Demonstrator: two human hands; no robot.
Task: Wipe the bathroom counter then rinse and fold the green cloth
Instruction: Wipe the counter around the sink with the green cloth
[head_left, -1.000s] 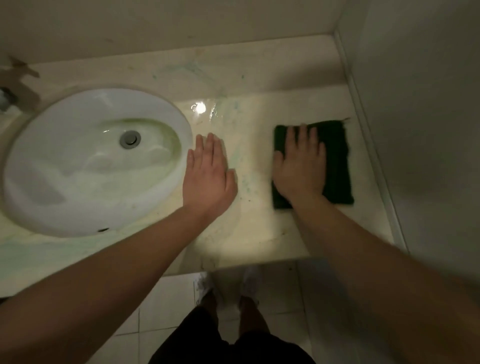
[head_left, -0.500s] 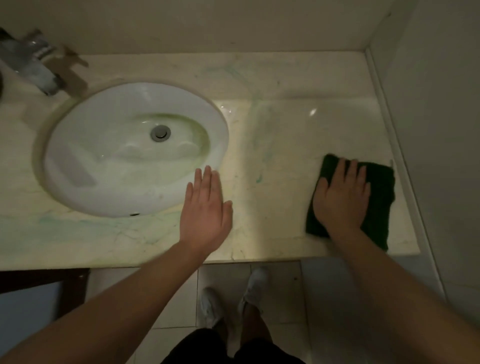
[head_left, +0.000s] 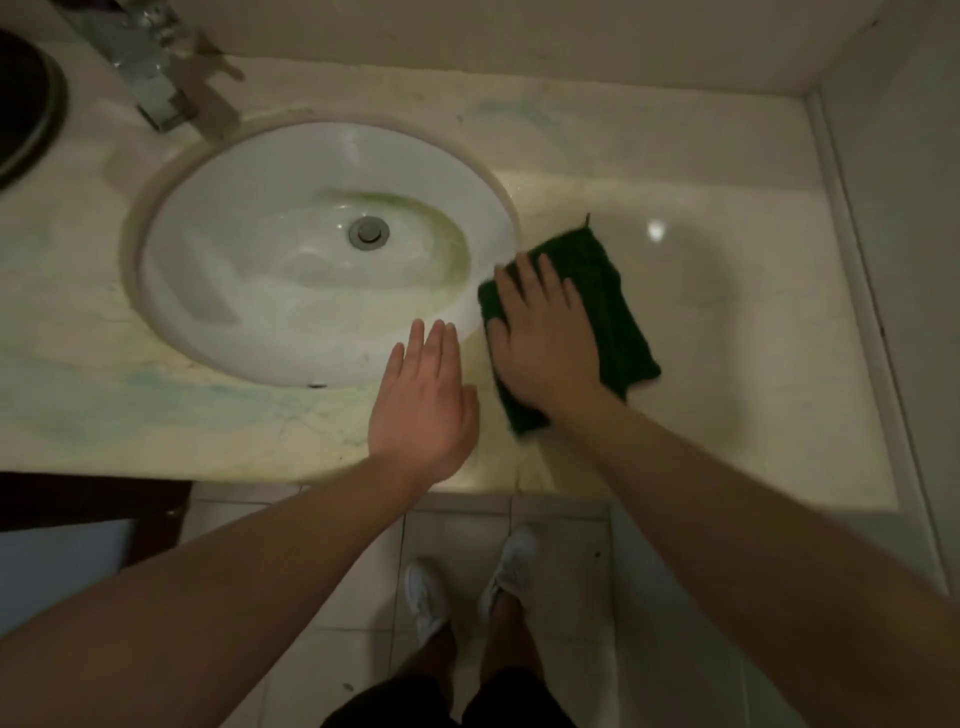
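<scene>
A dark green cloth (head_left: 615, 306) lies flat on the pale marble counter (head_left: 727, 322), just right of the white oval sink (head_left: 249, 291). My right hand (head_left: 543, 338) presses palm-down on the cloth's left half, fingers spread, covering much of it. My left hand (head_left: 423, 402) rests flat with fingers together on the counter's front strip, at the sink's lower right rim, a short gap from the cloth. It holds nothing.
A chrome tap (head_left: 150, 73) stands behind the sink at upper left, next to a dark round object (head_left: 26, 104) at the frame's left edge. A wall (head_left: 898, 260) closes the counter's right end. Tiled floor and my white shoes (head_left: 467, 587) lie below the front edge.
My right hand has slid the cloth leftward from the counter's right end to the sink's rim. The left hand stays by the sink's front. The camera view has shifted.
</scene>
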